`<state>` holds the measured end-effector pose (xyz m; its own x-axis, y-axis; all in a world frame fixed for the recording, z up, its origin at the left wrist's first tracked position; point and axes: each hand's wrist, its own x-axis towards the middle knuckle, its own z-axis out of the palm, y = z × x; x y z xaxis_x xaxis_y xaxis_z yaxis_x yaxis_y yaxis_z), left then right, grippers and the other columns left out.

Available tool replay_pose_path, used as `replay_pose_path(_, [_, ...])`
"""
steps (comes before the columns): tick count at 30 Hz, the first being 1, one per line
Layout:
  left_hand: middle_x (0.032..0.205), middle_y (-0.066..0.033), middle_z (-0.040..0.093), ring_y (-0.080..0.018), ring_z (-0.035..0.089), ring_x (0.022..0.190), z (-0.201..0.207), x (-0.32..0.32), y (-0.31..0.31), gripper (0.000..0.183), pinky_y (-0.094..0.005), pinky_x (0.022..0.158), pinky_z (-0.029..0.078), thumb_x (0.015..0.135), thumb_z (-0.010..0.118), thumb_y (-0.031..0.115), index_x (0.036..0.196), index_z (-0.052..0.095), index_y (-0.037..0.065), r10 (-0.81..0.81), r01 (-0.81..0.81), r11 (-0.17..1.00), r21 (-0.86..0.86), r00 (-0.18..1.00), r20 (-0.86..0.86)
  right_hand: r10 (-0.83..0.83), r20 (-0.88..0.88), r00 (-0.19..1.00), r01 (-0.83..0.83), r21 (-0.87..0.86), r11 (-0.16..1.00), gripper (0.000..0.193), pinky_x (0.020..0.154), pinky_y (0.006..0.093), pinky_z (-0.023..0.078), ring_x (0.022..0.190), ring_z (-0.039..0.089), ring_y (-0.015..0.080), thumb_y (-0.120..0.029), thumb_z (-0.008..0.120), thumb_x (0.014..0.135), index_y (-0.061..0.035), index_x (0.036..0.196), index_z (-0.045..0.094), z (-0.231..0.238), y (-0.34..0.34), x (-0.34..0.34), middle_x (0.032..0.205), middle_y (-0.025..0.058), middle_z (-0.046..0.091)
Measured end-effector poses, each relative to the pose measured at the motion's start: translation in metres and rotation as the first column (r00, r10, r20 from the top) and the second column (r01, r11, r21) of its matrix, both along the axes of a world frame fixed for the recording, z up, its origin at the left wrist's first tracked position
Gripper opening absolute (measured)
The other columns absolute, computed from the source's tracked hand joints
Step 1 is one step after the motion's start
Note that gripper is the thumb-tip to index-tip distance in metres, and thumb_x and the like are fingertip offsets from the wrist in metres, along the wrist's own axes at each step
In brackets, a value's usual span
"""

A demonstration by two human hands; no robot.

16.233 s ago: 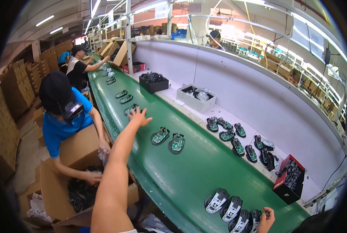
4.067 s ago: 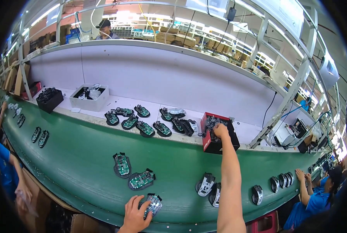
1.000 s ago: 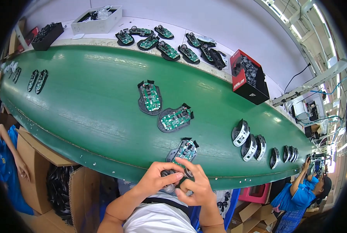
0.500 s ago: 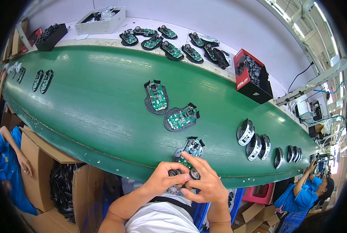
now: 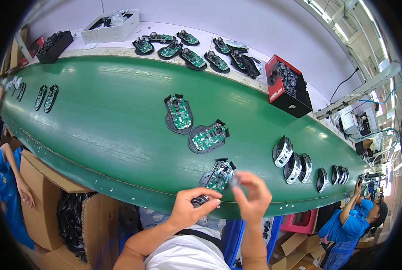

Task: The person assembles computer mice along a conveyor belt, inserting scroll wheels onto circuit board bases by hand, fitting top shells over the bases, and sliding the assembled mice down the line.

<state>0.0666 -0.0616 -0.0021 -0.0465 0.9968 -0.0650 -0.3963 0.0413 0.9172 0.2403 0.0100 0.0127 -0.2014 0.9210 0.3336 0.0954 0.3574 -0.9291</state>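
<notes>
My left hand (image 5: 188, 208) is closed around a few small black-rimmed scroll wheels (image 5: 200, 200) at the belt's near edge. My right hand (image 5: 255, 193) is raised to its right, smeared by motion, with one small wheel (image 5: 234, 181) pinched at the fingertips. That wheel is beside the right edge of the nearest mouse base (image 5: 220, 176), which has a green circuit board and lies on the green conveyor belt (image 5: 120, 135). Farther up the belt are two more mouse bases, one upright (image 5: 179, 113) and one slanted (image 5: 208, 137).
Black and silver mouse shells (image 5: 292, 168) stand on the belt at right. On the far ledge are several boarded bases (image 5: 193, 59), a red-black box of wheels (image 5: 290, 85) and a white box (image 5: 111, 31). Co-workers in blue sit at left (image 5: 12, 193) and right (image 5: 342, 229).
My right hand has drawn away from the left, up and to the right, taking a wheel with it. My left hand keeps its hold on the others. The view has shifted slightly.
</notes>
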Motion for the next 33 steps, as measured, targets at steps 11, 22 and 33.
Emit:
replay_pose_path(11, [0.077, -0.0005, 0.068, -0.0034, 0.058, 0.065, -0.012, -0.015, 0.001, 0.011, -0.0197, 0.058, 0.045, 0.09, 0.074, 0.008, 0.097, 0.073, -0.001, 0.087, -0.086, 0.995, -0.048, 0.996, 0.025, -0.01, 0.69, 0.724, -0.213, 0.238, 0.948, 0.028, 0.084, 0.0362, 0.055, 0.094, 0.069, 0.0316, -0.003, 0.079, 0.077, -0.0014, 0.103, 0.07, 0.014, 0.045, -0.002, 0.106, 0.014, 0.071])
replay_pose_path(22, [0.08, -0.0049, 0.069, -0.0068, 0.06, 0.066, -0.015, -0.016, 0.001, 0.009, -0.0221, 0.061, 0.047, 0.088, 0.073, 0.005, 0.093, 0.071, -0.002, 0.091, -0.09, 0.996, 0.026, 0.994, -0.059, -0.185, 0.736, 0.652, -0.118, 0.339, 0.933, 0.028, 0.093, 0.0439, 0.05, 0.114, 0.058, 0.0364, -0.009, 0.073, 0.084, -0.008, 0.112, 0.073, -0.003, 0.043, -0.003, 0.131, 0.0157, 0.058])
replay_pose_path(33, [0.073, -0.0018, 0.063, -0.0052, 0.056, 0.06, -0.009, -0.01, 0.004, 0.012, -0.0204, 0.055, 0.043, 0.092, 0.071, 0.01, 0.097, 0.067, -0.001, 0.169, -0.148, 0.983, -0.106, 0.958, 0.23, -0.127, 0.467, 0.875, 0.0, 0.263, 0.965, 0.027, 0.09, 0.0413, 0.052, 0.104, 0.066, 0.0335, -0.001, 0.071, 0.08, -0.0013, 0.107, 0.068, 0.014, 0.027, 0.001, 0.116, 0.0164, 0.066])
